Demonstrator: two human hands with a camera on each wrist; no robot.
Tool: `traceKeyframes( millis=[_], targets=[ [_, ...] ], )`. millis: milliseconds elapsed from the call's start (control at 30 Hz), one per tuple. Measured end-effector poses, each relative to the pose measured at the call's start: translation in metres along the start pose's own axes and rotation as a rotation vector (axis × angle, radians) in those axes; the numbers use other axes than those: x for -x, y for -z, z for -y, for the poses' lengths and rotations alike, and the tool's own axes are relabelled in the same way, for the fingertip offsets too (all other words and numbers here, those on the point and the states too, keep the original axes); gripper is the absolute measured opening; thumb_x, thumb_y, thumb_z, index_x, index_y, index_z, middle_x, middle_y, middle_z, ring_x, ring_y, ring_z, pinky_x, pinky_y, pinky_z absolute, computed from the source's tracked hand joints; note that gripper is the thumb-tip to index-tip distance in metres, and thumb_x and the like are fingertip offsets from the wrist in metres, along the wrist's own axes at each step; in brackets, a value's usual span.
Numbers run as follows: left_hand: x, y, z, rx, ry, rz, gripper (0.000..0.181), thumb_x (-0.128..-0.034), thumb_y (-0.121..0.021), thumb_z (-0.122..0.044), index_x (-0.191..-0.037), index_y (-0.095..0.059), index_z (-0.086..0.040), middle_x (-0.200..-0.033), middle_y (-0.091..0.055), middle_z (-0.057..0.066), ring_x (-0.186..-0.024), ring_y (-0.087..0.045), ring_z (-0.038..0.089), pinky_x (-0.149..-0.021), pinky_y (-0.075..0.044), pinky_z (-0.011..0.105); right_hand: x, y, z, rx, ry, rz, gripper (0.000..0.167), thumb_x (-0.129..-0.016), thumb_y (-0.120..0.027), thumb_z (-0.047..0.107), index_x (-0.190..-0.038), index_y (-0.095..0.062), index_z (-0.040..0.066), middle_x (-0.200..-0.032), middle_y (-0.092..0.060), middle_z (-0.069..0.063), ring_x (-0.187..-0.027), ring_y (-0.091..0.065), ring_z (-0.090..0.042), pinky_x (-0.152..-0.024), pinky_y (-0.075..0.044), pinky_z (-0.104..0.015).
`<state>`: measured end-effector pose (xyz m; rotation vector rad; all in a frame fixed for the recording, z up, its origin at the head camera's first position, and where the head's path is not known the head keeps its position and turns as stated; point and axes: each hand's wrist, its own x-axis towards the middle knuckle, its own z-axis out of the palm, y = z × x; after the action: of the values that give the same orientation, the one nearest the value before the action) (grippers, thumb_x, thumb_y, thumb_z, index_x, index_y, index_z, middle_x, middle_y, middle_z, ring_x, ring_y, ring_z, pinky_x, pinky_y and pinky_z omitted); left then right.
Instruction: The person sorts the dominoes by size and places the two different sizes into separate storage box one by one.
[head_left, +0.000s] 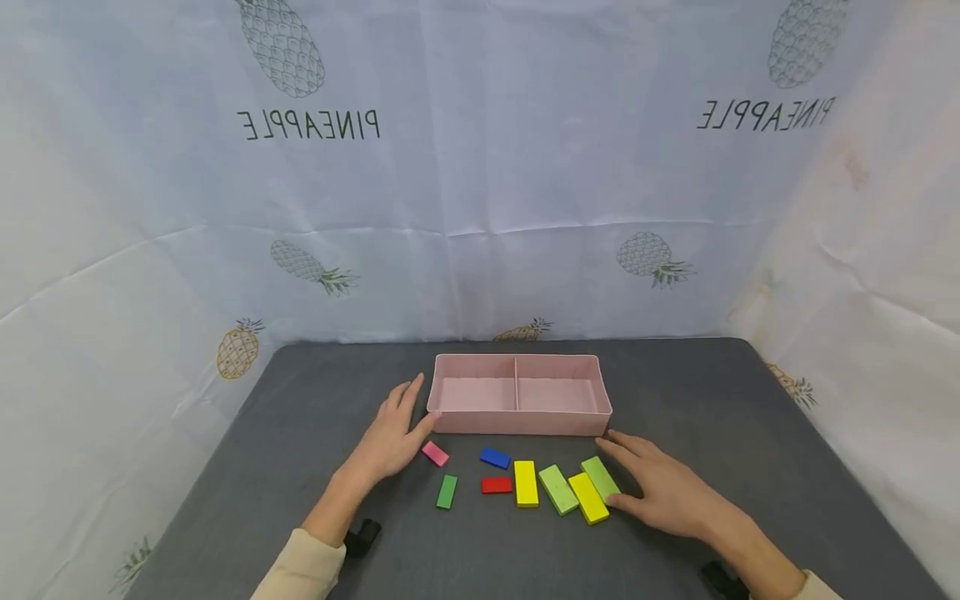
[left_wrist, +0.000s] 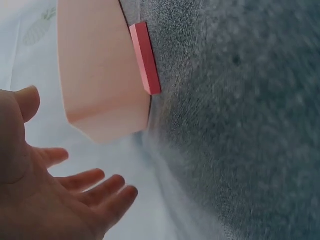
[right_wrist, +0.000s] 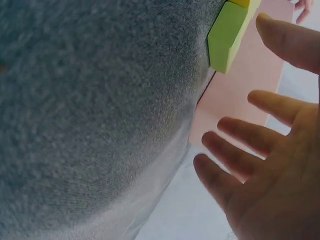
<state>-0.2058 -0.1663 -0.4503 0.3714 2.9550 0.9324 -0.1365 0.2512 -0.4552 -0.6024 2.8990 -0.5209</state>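
A pink two-compartment box [head_left: 517, 422] stands on the grey table, with nothing in either compartment. My left hand [head_left: 390, 433] is by its left end, fingers spread and holding nothing; a small pink block [head_left: 435, 453] lies just below the thumb. Beside the box's right front corner, my right hand [head_left: 660, 483] has its fingers extended, near a light green block [head_left: 601, 479]. Next to that block lie a yellow block [head_left: 588, 498], another light green block [head_left: 558, 489] and a second yellow block [head_left: 527, 484]. Farther left are a red block [head_left: 497, 485], a blue block [head_left: 495, 457] and a green block [head_left: 446, 492].
The grey tabletop [head_left: 300, 433] reaches back to a white curtain [head_left: 480, 183] printed with pineapples, which also hangs along both sides. A black strap piece [head_left: 363, 537] sits at the left wrist and another [head_left: 722, 579] at the right.
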Motion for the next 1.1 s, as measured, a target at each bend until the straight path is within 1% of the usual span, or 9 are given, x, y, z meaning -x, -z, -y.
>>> traceKeyframes(
  millis=[133,233,333,433,633,800,867,1100],
  targets=[
    [-0.006,-0.002,0.001,0.080,-0.009,0.000,0.074,-0.1050,-0.050,-0.048,-0.163,-0.021,-0.011,-0.161,-0.023,0.023,-0.146,-0.029,0.046,-0.110,-0.029,0.069,-0.001,-0.001,0.001,-0.036,0.054,0.015,0.077,-0.088,-0.080,0.035,-0.153,-0.046,0.012,-0.158,-0.039,-0.017,-0.141,-0.041,-0.041,-0.101,-0.044,-0.061],
    [-0.011,-0.003,0.002,0.167,-0.005,-0.006,0.072,-0.1056,-0.051,-0.044,-0.162,-0.023,-0.011,-0.161,-0.022,0.023,-0.144,-0.033,0.046,-0.111,-0.030,0.067,-0.003,-0.001,0.002,-0.049,0.092,0.031,0.075,-0.088,-0.080,0.030,-0.152,-0.046,0.011,-0.158,-0.038,-0.016,-0.141,-0.040,-0.040,-0.100,-0.045,-0.060],
    [-0.016,-0.004,0.003,0.264,0.004,-0.016,0.068,-0.1061,-0.053,-0.040,-0.161,-0.025,-0.010,-0.160,-0.023,0.023,-0.142,-0.037,0.043,-0.111,-0.034,0.062,-0.006,0.000,0.003,-0.058,0.099,0.055,0.071,-0.088,-0.079,0.026,-0.151,-0.048,0.010,-0.157,-0.039,-0.016,-0.141,-0.040,-0.039,-0.100,-0.046,-0.059],
    [-0.021,-0.006,0.003,0.323,0.017,-0.028,0.065,-0.1060,-0.055,-0.036,-0.160,-0.029,-0.010,-0.158,-0.028,0.023,-0.141,-0.040,0.041,-0.110,-0.038,0.058,-0.009,-0.001,0.004,-0.060,0.093,0.079,0.067,-0.088,-0.079,0.023,-0.148,-0.051,0.009,-0.154,-0.042,-0.013,-0.139,-0.043,-0.037,-0.100,-0.046,-0.057],
    [-0.031,-0.008,0.001,0.351,0.040,-0.026,0.062,-0.1047,-0.058,-0.033,-0.159,-0.034,-0.013,-0.155,-0.034,0.023,-0.139,-0.044,0.044,-0.107,-0.039,0.063,-0.012,-0.004,0.006,-0.049,0.090,0.107,0.059,-0.088,-0.078,0.017,-0.142,-0.056,0.009,-0.147,-0.049,-0.008,-0.134,-0.049,-0.031,-0.100,-0.048,-0.054],
    [-0.038,-0.011,0.002,0.391,0.052,-0.002,0.063,-0.1034,-0.061,-0.030,-0.158,-0.034,-0.013,-0.158,-0.033,0.021,-0.139,-0.040,0.046,-0.107,-0.037,0.064,-0.014,-0.004,0.006,-0.048,0.089,0.113,0.054,-0.088,-0.079,0.017,-0.138,-0.060,0.008,-0.139,-0.054,-0.004,-0.127,-0.053,-0.028,-0.098,-0.049,-0.051],
    [-0.040,-0.012,0.002,0.414,0.063,0.011,0.066,-0.1019,-0.063,-0.030,-0.159,-0.033,-0.014,-0.159,-0.033,0.020,-0.140,-0.039,0.045,-0.107,-0.038,0.064,-0.014,-0.004,0.007,-0.047,0.091,0.112,0.053,-0.087,-0.079,0.017,-0.136,-0.061,0.007,-0.136,-0.055,-0.003,-0.124,-0.054,-0.026,-0.098,-0.050,-0.049],
    [-0.042,-0.011,0.003,0.492,0.063,0.051,0.075,-0.0968,-0.069,-0.026,-0.160,-0.031,-0.010,-0.161,-0.033,0.020,-0.143,-0.036,0.045,-0.107,-0.038,0.063,-0.014,-0.004,0.008,-0.051,0.074,0.092,0.053,-0.085,-0.081,0.018,-0.133,-0.063,0.006,-0.130,-0.055,-0.001,-0.116,-0.056,-0.022,-0.094,-0.052,-0.046]
  ],
)
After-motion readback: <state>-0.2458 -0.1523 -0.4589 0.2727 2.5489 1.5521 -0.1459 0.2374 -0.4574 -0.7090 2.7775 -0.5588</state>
